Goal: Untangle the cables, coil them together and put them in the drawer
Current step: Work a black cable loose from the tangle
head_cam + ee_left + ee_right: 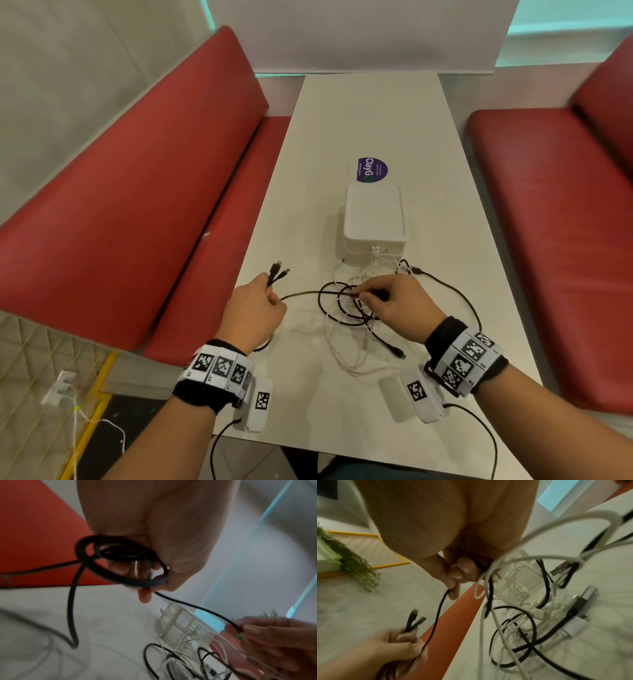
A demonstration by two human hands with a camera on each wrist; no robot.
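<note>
at lower centre of the head view, the left hand (255, 310) grips black cable (301, 293) loops while right hand (397, 305) fingers pinch its strand taut, freeing it from the tangle (356, 315) on the desk (342, 120), likely for coiling.

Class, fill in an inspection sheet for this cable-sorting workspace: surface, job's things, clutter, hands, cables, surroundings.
Surface: white table, purple sticker.
Job's things: white drawer box behind the pile; black cable; white cables.
Clutter: nothing seen.
Hands: left hand holds black loops and two plugs; right hand pinches the black cable.
Cables: black and white ones tangled before the box.
Surroundings: red benches on both sides.
</note>
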